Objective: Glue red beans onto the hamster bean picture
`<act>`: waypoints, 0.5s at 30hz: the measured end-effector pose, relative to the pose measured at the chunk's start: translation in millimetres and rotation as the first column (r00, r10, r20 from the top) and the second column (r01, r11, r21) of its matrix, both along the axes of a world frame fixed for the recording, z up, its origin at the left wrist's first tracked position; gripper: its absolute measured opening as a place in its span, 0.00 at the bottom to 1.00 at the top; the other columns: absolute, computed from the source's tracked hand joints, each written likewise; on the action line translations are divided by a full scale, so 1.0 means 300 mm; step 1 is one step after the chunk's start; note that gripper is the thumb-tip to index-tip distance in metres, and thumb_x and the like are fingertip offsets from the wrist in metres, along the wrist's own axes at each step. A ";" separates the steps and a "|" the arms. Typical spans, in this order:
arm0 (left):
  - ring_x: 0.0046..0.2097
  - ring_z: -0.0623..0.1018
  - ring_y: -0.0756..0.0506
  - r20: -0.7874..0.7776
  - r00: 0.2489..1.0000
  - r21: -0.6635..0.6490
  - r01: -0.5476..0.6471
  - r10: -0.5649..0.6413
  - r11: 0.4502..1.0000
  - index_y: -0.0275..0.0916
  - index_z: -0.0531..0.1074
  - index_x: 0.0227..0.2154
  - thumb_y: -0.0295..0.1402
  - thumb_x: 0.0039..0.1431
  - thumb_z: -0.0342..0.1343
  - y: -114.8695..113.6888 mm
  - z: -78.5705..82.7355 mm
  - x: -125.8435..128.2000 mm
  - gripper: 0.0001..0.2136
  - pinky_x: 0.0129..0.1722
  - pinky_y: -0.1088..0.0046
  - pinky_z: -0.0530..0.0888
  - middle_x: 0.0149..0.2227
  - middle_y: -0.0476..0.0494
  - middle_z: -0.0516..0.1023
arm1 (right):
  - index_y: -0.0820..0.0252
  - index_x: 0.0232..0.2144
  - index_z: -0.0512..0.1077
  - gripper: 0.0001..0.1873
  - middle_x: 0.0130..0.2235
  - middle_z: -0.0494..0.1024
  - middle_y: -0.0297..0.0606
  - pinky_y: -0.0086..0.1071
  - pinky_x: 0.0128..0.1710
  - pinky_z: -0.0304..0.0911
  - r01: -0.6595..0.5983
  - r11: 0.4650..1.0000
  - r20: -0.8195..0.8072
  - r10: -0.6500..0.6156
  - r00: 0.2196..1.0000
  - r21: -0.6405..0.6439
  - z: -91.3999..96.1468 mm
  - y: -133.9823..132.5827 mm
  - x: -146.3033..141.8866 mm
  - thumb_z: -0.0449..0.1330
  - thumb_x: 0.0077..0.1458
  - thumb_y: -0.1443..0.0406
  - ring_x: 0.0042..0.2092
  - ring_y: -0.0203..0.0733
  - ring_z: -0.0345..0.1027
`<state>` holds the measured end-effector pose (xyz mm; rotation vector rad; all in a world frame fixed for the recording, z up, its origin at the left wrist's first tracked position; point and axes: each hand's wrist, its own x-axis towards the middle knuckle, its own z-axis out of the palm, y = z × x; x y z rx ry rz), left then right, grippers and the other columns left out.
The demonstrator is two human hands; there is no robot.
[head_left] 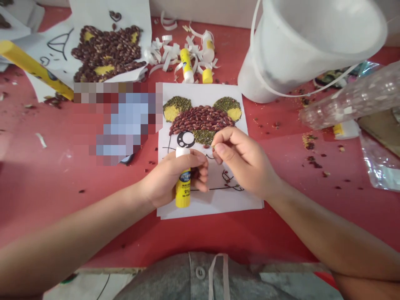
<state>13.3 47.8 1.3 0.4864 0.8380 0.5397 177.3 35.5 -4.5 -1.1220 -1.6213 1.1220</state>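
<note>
My left hand (165,175) is closed around a yellow glue stick (183,191) with a white top, held upright between thumb and palm. Dark red beans partly show inside its curled fingers. My right hand (243,160) pinches a small bean (213,148) between thumb and forefinger, just over the drawing. Under both hands lies a white sheet (200,210) with an animal face outlined in black. Red beans (203,118) cover its forehead, green mung beans (204,136) fill the patch below and the ear rims, and yellow grains (171,113) fill the inner ears.
A white bucket (275,62) stands at back right, beside a clear plastic bottle (353,96). Behind the sheet lie paper strips (170,56) and more glue sticks (186,64). Another bean picture (106,52) and a yellow tube (37,68) are left, near a blurred patch.
</note>
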 end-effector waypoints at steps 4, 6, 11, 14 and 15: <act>0.16 0.63 0.57 -0.036 0.995 0.022 0.096 -0.095 0.995 0.35 0.65 0.18 0.31 0.47 0.61 -0.027 0.006 0.006 0.10 0.10 0.86 0.59 0.15 0.54 0.64 | 0.59 0.32 0.63 0.05 0.28 0.64 0.30 0.27 0.27 0.56 -0.053 0.996 -0.074 0.047 0.996 -0.077 -0.002 -0.010 -0.024 0.51 0.61 0.66 0.28 0.29 0.57; 0.14 0.61 0.57 -0.083 0.985 0.085 0.161 -0.154 0.983 0.35 0.63 0.16 0.33 0.46 0.62 -0.032 0.009 0.005 0.14 0.10 0.85 0.59 0.14 0.55 0.63 | 0.59 0.31 0.63 0.05 0.29 0.64 0.30 0.26 0.29 0.57 -0.072 0.992 -0.099 0.062 0.993 -0.102 -0.001 -0.013 -0.033 0.52 0.60 0.66 0.30 0.30 0.58; 0.13 0.63 0.56 -0.246 0.936 0.302 0.322 -0.253 0.898 0.36 0.63 0.17 0.34 0.48 0.61 -0.023 0.007 -0.008 0.14 0.11 0.83 0.60 0.11 0.55 0.63 | 0.60 0.30 0.63 0.07 0.31 0.66 0.31 0.26 0.29 0.57 -0.113 0.983 -0.138 0.093 0.986 -0.145 0.003 -0.021 -0.043 0.53 0.60 0.64 0.31 0.30 0.60; 0.13 0.63 0.56 -0.263 0.931 0.372 0.341 -0.254 0.864 0.36 0.62 0.17 0.34 0.50 0.60 -0.019 -0.005 -0.019 0.14 0.12 0.83 0.60 0.11 0.55 0.63 | 0.60 0.29 0.64 0.08 0.30 0.66 0.31 0.27 0.30 0.57 -0.126 0.987 -0.109 0.115 0.987 -0.102 0.001 -0.023 -0.042 0.53 0.60 0.65 0.31 0.31 0.60; 0.14 0.63 0.56 -0.248 0.938 0.382 0.326 -0.244 0.865 0.36 0.63 0.18 0.34 0.50 0.60 -0.019 -0.011 -0.023 0.13 0.12 0.83 0.60 0.12 0.55 0.64 | 0.60 0.29 0.64 0.07 0.30 0.66 0.32 0.27 0.30 0.57 -0.127 0.989 -0.088 0.121 0.989 -0.071 -0.001 -0.023 -0.040 0.53 0.60 0.65 0.31 0.31 0.60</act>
